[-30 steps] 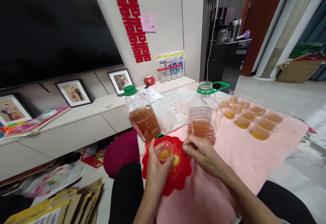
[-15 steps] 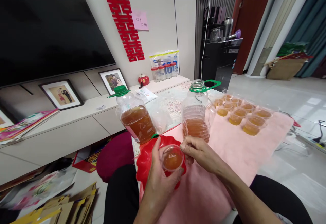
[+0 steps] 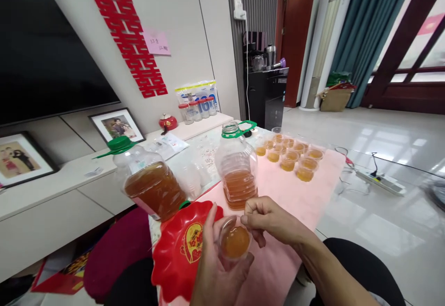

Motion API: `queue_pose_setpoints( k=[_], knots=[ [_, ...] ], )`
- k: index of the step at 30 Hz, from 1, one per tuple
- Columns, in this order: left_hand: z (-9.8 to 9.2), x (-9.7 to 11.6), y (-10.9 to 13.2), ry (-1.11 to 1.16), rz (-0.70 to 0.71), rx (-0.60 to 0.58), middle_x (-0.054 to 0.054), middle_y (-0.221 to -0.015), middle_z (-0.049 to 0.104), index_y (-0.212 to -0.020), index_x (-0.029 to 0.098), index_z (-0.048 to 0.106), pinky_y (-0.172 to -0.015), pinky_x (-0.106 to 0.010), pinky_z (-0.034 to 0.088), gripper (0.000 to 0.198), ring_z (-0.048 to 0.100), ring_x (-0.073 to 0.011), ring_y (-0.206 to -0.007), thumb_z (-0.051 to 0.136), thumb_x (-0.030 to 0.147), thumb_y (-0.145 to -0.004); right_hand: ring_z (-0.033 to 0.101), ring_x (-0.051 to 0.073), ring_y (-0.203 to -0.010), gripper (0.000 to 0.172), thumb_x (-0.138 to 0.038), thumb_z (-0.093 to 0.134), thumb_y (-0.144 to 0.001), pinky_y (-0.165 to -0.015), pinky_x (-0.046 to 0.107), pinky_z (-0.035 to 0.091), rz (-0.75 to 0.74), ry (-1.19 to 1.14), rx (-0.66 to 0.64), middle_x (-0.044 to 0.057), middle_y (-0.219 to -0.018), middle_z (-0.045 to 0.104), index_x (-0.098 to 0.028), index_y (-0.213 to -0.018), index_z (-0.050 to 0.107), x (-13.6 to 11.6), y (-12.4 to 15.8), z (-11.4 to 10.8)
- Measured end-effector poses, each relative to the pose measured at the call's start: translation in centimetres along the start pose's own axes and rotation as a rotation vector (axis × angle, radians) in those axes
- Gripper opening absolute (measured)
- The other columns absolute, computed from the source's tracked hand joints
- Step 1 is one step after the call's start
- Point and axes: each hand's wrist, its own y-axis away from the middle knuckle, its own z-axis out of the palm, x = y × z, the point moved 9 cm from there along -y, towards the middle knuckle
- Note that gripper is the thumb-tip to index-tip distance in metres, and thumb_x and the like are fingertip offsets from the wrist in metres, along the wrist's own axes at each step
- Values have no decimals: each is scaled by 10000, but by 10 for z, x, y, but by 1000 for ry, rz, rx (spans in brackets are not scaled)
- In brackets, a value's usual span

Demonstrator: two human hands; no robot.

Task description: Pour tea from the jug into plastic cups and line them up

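Note:
My left hand [image 3: 222, 269] is wrapped round a clear plastic cup [image 3: 235, 242] of amber liquid, over the pink cloth [image 3: 299, 199]. The thumb and fingers of my right hand [image 3: 266, 220] pinch at the cup's upper right rim. Left of the cup lies a red scalloped plate [image 3: 170, 259] with a gold print. Beyond my hands stands an uncapped bottle [image 3: 239, 188] with a green handle, partly full of amber liquid. A second bottle [image 3: 155, 190] with a green cap leans at the left, fuller than the first.
Several filled cups [image 3: 288, 161] stand on the cloth at the back right. Clear plastic [image 3: 191, 174] lies between the bottles. A maroon stool [image 3: 114, 255] is at the left. Framed photos [image 3: 118, 125] and lidded jars [image 3: 196, 110] stand on the cabinet.
The view has turned right, so the bottles and filled cups appear further left. More of the red plate shows. The held cup is tilted, and both hands remain at it.

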Motion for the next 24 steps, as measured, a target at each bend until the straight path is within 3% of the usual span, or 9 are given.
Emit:
queue_pose_setpoints(
  k=[5,11,13,18,24],
  knots=[
    [27,-4,-6,111,11,-77,-179,-1604,386,-1620,280,-24,-1183,-308,535,1209,463,-248,-1513,848,498,-812,504,65,-427,421,-515,723,-944,-446,214,414,-7,-14,33,-116,-538,556,-212,-711,546,0,15,-20],
    [28,-24,-16,-9,54,-99,-189,-1640,325,-1609,234,-9,-1317,-360,393,1220,372,-248,-1570,852,517,-793,494,61,-429,361,-457,709,-972,-468,220,448,-31,-4,138,-118,-561,553,-199,-752,587,0,34,-65],
    [26,-38,-17,-22,3,-44,-197,-1604,375,-1604,236,2,-1302,-391,410,1203,418,-258,-1539,828,572,-798,498,60,-443,341,-448,699,-983,-470,218,450,-42,4,199,-111,-588,563,-192,-777,607,-2,40,-86],
    [26,-59,-11,73,-48,198,-217,-1464,527,-1540,157,279,-1139,-369,517,1098,579,-265,-1359,792,721,-749,528,67,-493,329,-463,666,-1003,-499,228,479,-60,13,367,-88,-658,597,-183,-833,638,-2,42,-136],
    [38,-79,-11,127,-52,158,-241,-1412,567,-1470,124,383,-1039,-310,553,983,645,-252,-1261,813,629,-744,605,89,-606,263,-438,672,-1002,-572,258,540,-75,19,523,-41,-813,674,-176,-977,679,3,6,-164]
  ],
)
